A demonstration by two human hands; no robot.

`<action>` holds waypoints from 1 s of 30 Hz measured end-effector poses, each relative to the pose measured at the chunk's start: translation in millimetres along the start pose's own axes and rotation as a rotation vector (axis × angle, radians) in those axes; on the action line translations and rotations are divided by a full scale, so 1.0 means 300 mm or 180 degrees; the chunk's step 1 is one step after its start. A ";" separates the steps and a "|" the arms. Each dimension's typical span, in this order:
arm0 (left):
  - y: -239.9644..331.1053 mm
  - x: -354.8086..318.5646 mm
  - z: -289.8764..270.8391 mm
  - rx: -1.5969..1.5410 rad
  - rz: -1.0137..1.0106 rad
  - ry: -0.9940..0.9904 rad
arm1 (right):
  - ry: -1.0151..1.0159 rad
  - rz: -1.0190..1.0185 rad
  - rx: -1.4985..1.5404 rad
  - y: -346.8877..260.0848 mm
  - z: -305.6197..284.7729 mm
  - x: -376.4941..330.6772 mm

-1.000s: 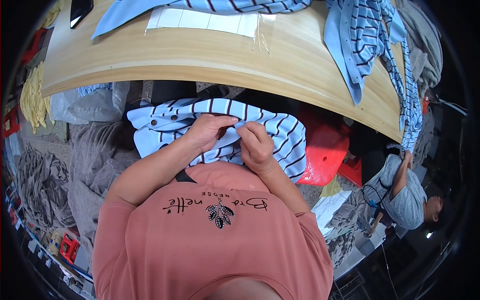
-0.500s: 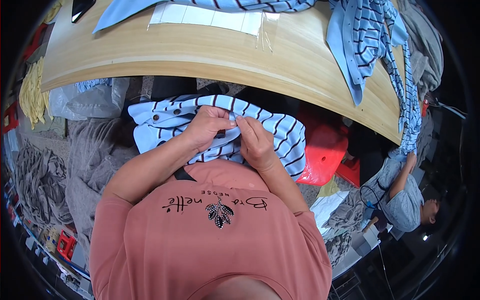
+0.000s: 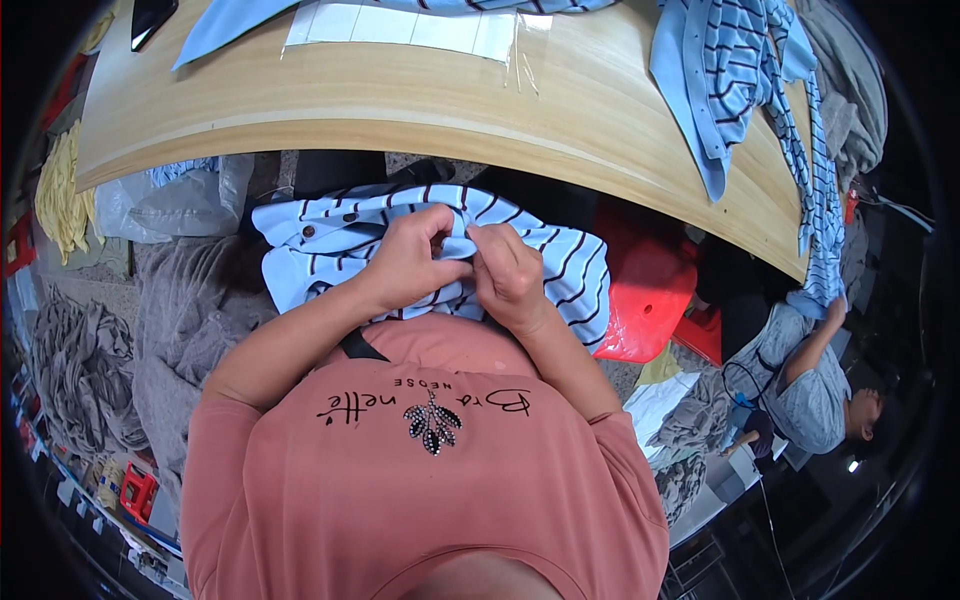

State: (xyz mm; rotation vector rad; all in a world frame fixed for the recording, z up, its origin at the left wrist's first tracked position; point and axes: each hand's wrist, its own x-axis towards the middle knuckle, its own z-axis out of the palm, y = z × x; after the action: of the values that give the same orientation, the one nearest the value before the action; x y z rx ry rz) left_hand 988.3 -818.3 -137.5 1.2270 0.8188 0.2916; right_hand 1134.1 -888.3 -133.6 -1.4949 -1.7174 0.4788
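I have the striped light-blue shirt (image 3: 572, 275) gathered in the wearer's lap, just below the near edge of the wooden table (image 3: 340, 100), with dark buttons (image 3: 308, 231) showing at its left end. Over the last second the left hand (image 3: 408, 258) has shifted most: its thumb and forefinger, close together before, now stand apart, the forefinger bent into the cloth on the table side and the thumb lower, by the right hand. I can't tell whether its hidden fingers grip fabric. The right hand (image 3: 510, 272) stays nearly in place, thumb and forefinger closed on a light-blue fold that rises between the hands. I take this to mean the right is anchoring the cloth while the left resets its hold, so the handling of that fold looks mid-step. Under the table's right side sits a red stool (image 3: 650, 290); below its left corner lies a clear plastic bag (image 3: 190, 208). Another striped garment (image 3: 700, 105) drapes across the table's right end, and beyond that end a co-worker (image 3: 805, 400) has an arm raised toward its hanging part.
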 end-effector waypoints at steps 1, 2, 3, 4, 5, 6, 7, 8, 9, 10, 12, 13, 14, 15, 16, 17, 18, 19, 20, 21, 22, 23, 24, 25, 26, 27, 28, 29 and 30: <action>-0.014 0.002 0.006 0.0497 -0.0120 0.0223 | 0.0011 0.0062 0.0011 -0.001 0.002 0.005; -0.027 0.005 0.014 0.0164 -0.0312 0.0294 | 0.0021 0.0123 0.0021 -0.002 0.005 0.008; -0.032 0.005 0.017 0.0166 -0.0321 0.0288 | 0.0023 0.0133 0.0024 -0.003 0.008 0.008; -0.031 0.001 0.021 -0.0368 -0.0179 0.0421 | 0.0103 0.0198 0.0137 -0.006 0.010 0.010; -0.027 -0.002 0.025 -0.0902 -0.0037 0.0553 | 0.0182 0.0262 0.0250 -0.009 0.011 0.012; -0.015 -0.003 0.035 -0.0900 -0.0037 0.0548 | 0.0186 0.0264 0.0247 -0.014 0.012 0.016; 0.009 -0.001 0.051 -0.0982 0.0185 0.0929 | 0.0201 0.0335 0.0383 -0.019 0.012 0.021; 0.022 -0.001 0.059 -0.1060 0.0408 0.1309 | 0.0216 0.0406 0.0518 -0.024 0.012 0.025; 0.006 -0.001 0.056 -0.1058 0.0408 0.1311 | 0.0217 0.0405 0.0521 -0.027 0.012 0.027; -0.012 -0.001 0.050 -0.0789 0.0537 0.1195 | 0.0213 0.0473 0.0495 -0.030 0.011 0.028; -0.032 -0.008 0.038 -0.0519 0.0665 0.1078 | 0.0209 0.0539 0.0469 -0.032 0.014 0.027; -0.018 -0.013 0.034 -0.0268 0.0724 0.1079 | 0.0216 0.0454 0.0322 -0.029 0.018 0.023; -0.009 -0.015 0.032 -0.0017 0.0784 0.1079 | 0.0222 0.0369 0.0174 -0.028 0.020 0.021; -0.008 -0.013 0.032 -0.0019 0.0785 0.1070 | 0.0226 0.0374 0.0167 -0.029 0.020 0.020; -0.008 -0.012 0.029 0.0053 0.0726 0.1084 | 0.0268 0.0330 0.0003 -0.033 0.021 0.022; -0.008 -0.010 0.027 0.0125 0.0667 0.1097 | 0.0310 0.0286 -0.0163 -0.038 0.022 0.024; -0.006 -0.009 0.026 0.0124 0.0665 0.1096 | 0.0310 0.0288 -0.0163 -0.043 0.023 0.025; -0.004 -0.006 0.025 0.0114 0.0662 0.1145 | 0.0264 0.0275 -0.0392 -0.048 0.023 0.026; -0.001 -0.004 0.024 0.0104 0.0658 0.1193 | 0.0218 0.0262 -0.0621 -0.051 0.024 0.026; 0.003 -0.002 0.025 0.0105 0.0658 0.1193 | 0.0218 0.0263 -0.0620 -0.053 0.024 0.024; 0.009 -0.001 0.026 0.0195 0.0728 0.1203 | 0.0156 0.0315 -0.0693 -0.055 0.023 0.021; 0.014 0.000 0.026 0.0286 0.0797 0.1213 | 0.0094 0.0369 -0.0766 -0.056 0.023 0.018; 0.021 0.001 0.023 0.0284 0.0796 0.1208 | 0.0095 0.0373 -0.0769 -0.056 0.024 0.016; 0.032 0.001 0.018 0.0283 0.0713 0.1103 | 0.0159 0.0428 -0.0634 -0.057 0.024 0.015; 0.037 0.000 0.016 0.0282 0.0630 0.0998 | 0.0222 0.0483 -0.0498 -0.057 0.025 0.015; 0.035 0.000 0.018 0.0284 0.0627 0.1000 | 0.0221 0.0484 -0.0494 -0.061 0.021 0.017; 0.029 0.001 0.023 0.0164 0.0648 0.1006 | 0.0217 0.0528 -0.0338 -0.068 0.014 0.021; 0.026 0.001 0.026 0.0044 0.0668 0.1013 | 0.0212 0.0571 -0.0181 -0.071 0.010 0.023; 0.024 0.000 0.026 0.0045 0.0662 0.1015 | 0.0209 0.0573 -0.0176 -0.067 0.015 0.019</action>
State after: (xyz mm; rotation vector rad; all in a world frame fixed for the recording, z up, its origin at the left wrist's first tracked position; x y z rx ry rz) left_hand 995.2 -821.4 -130.1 1.2995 0.9673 0.6641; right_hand 1117.8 -886.5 -119.9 -1.6956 -1.5643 0.4729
